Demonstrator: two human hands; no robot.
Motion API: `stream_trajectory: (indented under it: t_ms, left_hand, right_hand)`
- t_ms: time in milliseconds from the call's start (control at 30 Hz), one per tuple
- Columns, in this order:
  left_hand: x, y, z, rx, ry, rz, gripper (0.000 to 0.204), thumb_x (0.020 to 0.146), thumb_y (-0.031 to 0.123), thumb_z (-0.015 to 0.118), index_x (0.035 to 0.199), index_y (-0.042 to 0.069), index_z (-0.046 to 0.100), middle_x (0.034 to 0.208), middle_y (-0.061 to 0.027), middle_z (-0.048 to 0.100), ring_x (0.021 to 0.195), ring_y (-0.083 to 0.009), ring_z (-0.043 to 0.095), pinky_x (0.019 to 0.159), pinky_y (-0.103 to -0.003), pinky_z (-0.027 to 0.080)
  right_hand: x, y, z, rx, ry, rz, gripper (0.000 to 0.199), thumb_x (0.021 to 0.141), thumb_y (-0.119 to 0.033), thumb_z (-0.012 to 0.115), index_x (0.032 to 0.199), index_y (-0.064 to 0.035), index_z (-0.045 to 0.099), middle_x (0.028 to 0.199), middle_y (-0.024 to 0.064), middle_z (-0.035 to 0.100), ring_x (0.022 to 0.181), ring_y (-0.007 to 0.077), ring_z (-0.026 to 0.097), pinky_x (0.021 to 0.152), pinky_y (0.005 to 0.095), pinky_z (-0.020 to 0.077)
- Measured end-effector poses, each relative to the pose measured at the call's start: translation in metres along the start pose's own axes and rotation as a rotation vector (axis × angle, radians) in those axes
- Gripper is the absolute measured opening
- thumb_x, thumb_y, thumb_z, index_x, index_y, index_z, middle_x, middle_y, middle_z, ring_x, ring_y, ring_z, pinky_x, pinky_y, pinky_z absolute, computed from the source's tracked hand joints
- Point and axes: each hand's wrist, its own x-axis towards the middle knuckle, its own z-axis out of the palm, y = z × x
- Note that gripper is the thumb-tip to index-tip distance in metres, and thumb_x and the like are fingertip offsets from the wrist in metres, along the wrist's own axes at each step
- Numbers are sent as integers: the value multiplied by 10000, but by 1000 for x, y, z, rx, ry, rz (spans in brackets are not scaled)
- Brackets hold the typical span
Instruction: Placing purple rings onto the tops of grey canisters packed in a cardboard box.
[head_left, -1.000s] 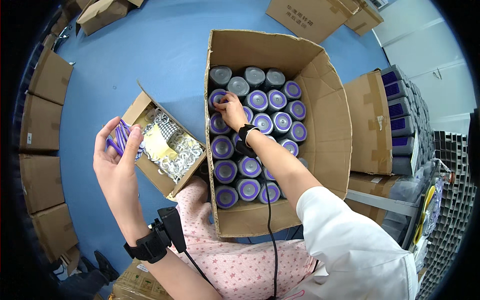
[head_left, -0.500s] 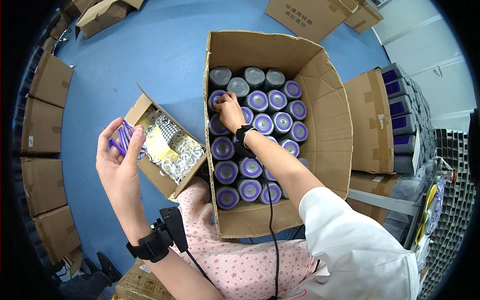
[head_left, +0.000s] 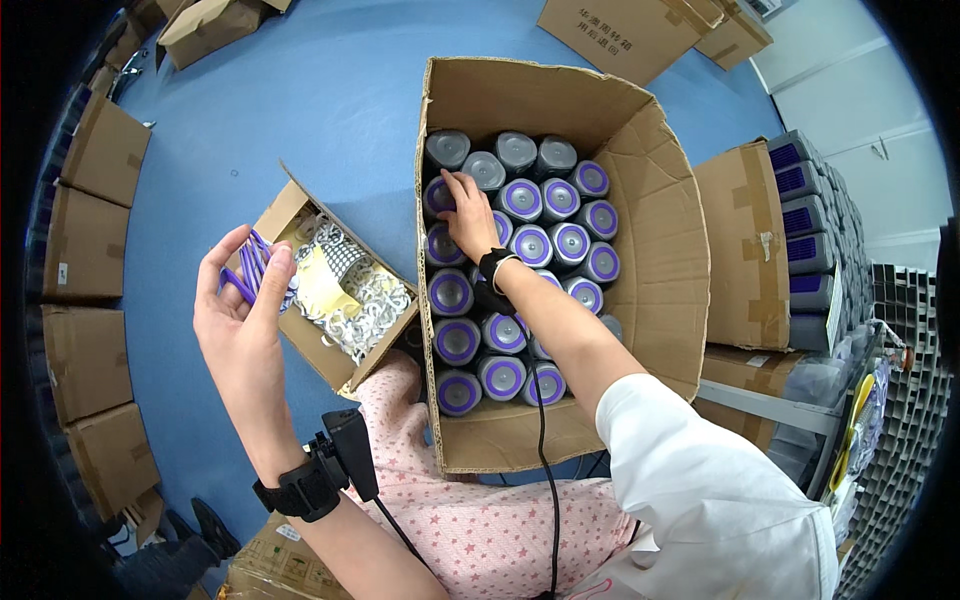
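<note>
Several thin purple rings (head_left: 256, 266) are held between the thumb and fingers of my left hand (head_left: 242, 330), raised at the left above a small carton. My right hand (head_left: 472, 220) reaches into a large cardboard box (head_left: 645, 250). Its thumb and fingers are spread over a grey canister with a purple ring (head_left: 438, 197) on its top, by the box's left wall; nothing shows between them. Many similar canisters stand packed around it, most with a purple ring on top. At the far end, several plain grey tops (head_left: 516, 152) carry no ring. My right hand and forearm hide part of the middle rows.
The small carton (head_left: 290, 200) beside the box holds loose white rings (head_left: 375, 318) and yellow paper (head_left: 322, 285). Cartons (head_left: 85, 240) line the left side. On the right are stacked grey-and-purple units (head_left: 805, 220) and a metal rack (head_left: 770, 395). A black cable (head_left: 543, 440) hangs across the box's near edge.
My right hand's fingers have spread from a closer grip at the ringed canister's top. My left hand keeps its hold on the purple rings. The whole view has shifted slightly.
</note>
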Motion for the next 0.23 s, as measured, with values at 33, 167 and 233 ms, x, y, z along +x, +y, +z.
stream_trajectory:
  t_ms: [33,167,233]
  left_hand:
    - [0,0,0,-1,-1,0,458,840,189,687,1209,-13,506,908,-82,647,860,-105,612,807,-237,452]
    - [1,-2,-1,-7,-24,6,459,844,192,683,1207,-23,502,917,-87,646,864,-107,611,807,-240,453]
    - [1,-2,-2,-19,-41,-6,480,841,201,685,1219,-24,493,922,-95,651,883,-116,616,823,-241,452]
  right_hand:
    - [1,2,0,-1,0,0,721,671,22,689,1327,-77,406,1277,149,449,1154,376,463,943,409,426]
    - [4,8,-2,95,10,87,795,669,-11,728,1362,-74,343,1307,170,430,1190,371,448,964,404,423]
    - [6,10,-4,119,-49,164,818,678,-39,743,1377,-79,320,1337,182,402,1210,361,440,975,395,419]
